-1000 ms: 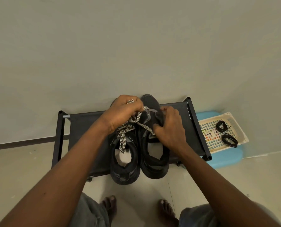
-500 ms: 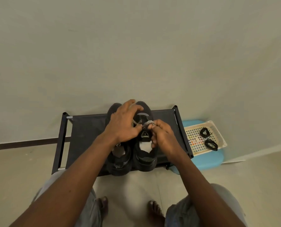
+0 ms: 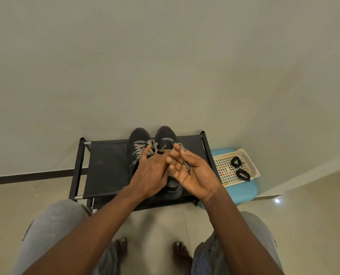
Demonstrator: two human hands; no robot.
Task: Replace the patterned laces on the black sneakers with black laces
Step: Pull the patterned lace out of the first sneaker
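A cream plastic basket sits on a blue stool at 3 o'clock from the shoe rack. It holds two coiled black laces lying apart from each other, one towards 12 o'clock in the basket and the other towards 5 o'clock (its perforated floor shows small coloured squares through the holes).

The black sneakers stand side by side on the rack's top fabric shelf, toes pointing to 12 o'clock against the wall. The patterned lace is still threaded over the left sneaker. A strand of it runs across to the right sneaker and on to the hands.

Both hands hover over the sneakers' heels, at 6 o'clock from the toes. The right hand is turned palm up. Its fingertips pinch the strand, whose loose end drapes over the index finger and down across the palm. The left hand shows its back, fingers reaching forward onto the lacing. I cannot tell whether it grips the lace or only touches it.
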